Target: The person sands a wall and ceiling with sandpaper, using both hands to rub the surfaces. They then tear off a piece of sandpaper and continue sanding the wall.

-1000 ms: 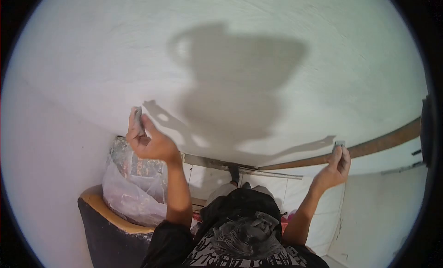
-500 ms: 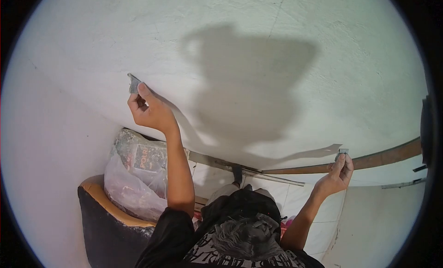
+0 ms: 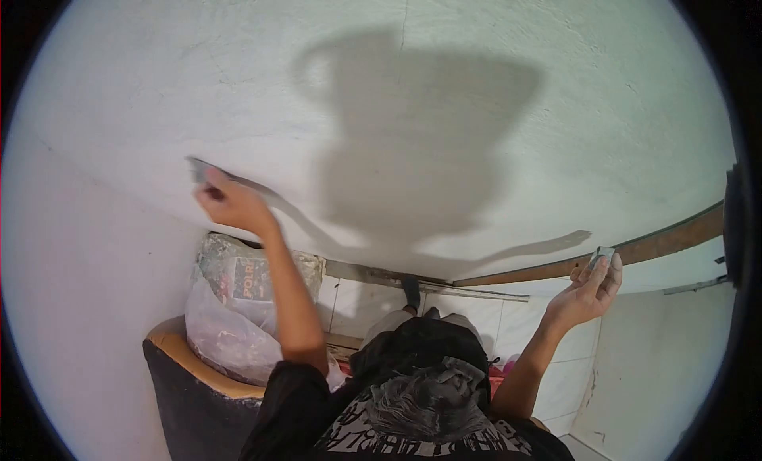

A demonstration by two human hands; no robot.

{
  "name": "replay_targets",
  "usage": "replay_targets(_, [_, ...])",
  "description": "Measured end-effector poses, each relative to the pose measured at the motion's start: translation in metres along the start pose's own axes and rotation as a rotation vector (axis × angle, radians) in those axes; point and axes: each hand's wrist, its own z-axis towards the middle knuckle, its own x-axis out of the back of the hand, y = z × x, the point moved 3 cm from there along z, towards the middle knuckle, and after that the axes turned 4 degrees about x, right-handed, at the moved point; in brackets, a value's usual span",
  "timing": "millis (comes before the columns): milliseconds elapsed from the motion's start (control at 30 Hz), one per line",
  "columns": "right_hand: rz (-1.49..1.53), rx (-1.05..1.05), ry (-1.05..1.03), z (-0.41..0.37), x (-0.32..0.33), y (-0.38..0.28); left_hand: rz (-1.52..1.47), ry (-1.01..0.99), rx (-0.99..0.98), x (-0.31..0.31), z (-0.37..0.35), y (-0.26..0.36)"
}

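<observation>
My left hand [image 3: 234, 203] is closed on a small grey putty scraper [image 3: 199, 169], pinched between thumb and fingers. The scraper's edge lies at or very near the pale wall [image 3: 246, 88]; motion blur hides whether it touches. Off to the right, my right hand [image 3: 586, 298] grips a second small grey putty scraper [image 3: 605, 253], held up in front of a brown strip along the wall's lower edge. Its fingers cover much of that scraper.
A black and orange armchair [image 3: 178, 354] stands at lower left, with a dusty printed sack [image 3: 250, 278] and clear plastic on it. A brown wooden strip [image 3: 675, 235] runs along the right. My shadow falls across the wall. White floor tiles [image 3: 476, 314] show below.
My left hand has moved left and down along the wall with its scraper. My right hand has shifted slightly right, its scraper now tilted. The view has moved a little.
</observation>
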Motion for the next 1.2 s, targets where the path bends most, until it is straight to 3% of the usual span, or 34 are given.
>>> replay_targets(100, [0.016, -0.019, -0.037, -0.006, -0.007, 0.002, 0.021, -0.189, -0.051, 0.009, -0.085, 0.011])
replay_targets(200, [0.005, 0.025, -0.072, -0.011, -0.015, -0.007, -0.028, -0.235, -0.013, 0.012, -0.107, -0.001])
replay_targets(300, [0.001, 0.052, -0.048, -0.008, -0.011, -0.011, 0.123, -0.095, 0.091, 0.015, -0.037, -0.024])
replay_targets(367, [0.019, 0.038, -0.021, -0.005, -0.007, -0.009, -0.063, -0.030, 0.217, 0.015, 0.001, -0.047])
replay_targets(500, [0.041, -0.013, -0.042, -0.008, -0.003, 0.001, -0.060, -0.131, 0.257, 0.018, -0.044, -0.026])
replay_targets(567, [0.041, -0.027, -0.085, -0.013, -0.006, 0.002, -0.055, -0.347, 0.242, 0.024, -0.096, -0.019])
replay_targets(667, [0.085, 0.046, -0.136, -0.015, -0.014, -0.005, 0.121, -0.392, 0.142, 0.029, -0.093, -0.030])
replay_targets(700, [0.077, 0.051, -0.135, -0.013, -0.011, -0.005, 0.119, -0.396, 0.149, 0.028, -0.083, -0.033])
replay_targets(867, [0.096, 0.019, -0.007, -0.004, 0.001, -0.001, 0.085, -0.046, 0.343, 0.024, -0.037, -0.071])
replay_targets(967, [0.084, 0.038, -0.085, -0.004, 0.003, 0.001, 0.147, -0.165, 0.351, 0.027, -0.114, -0.062])
replay_targets(1067, [0.090, 0.049, -0.115, -0.006, 0.001, 0.000, 0.101, -0.458, 0.333, 0.037, -0.191, -0.046])
replay_targets(1167, [0.085, 0.073, -0.138, -0.007, -0.005, -0.007, 0.290, -0.382, 0.195, 0.039, -0.157, -0.060])
replay_targets(1200, [0.080, 0.080, -0.119, -0.006, -0.006, -0.008, 0.259, -0.247, 0.226, 0.034, -0.131, -0.063])
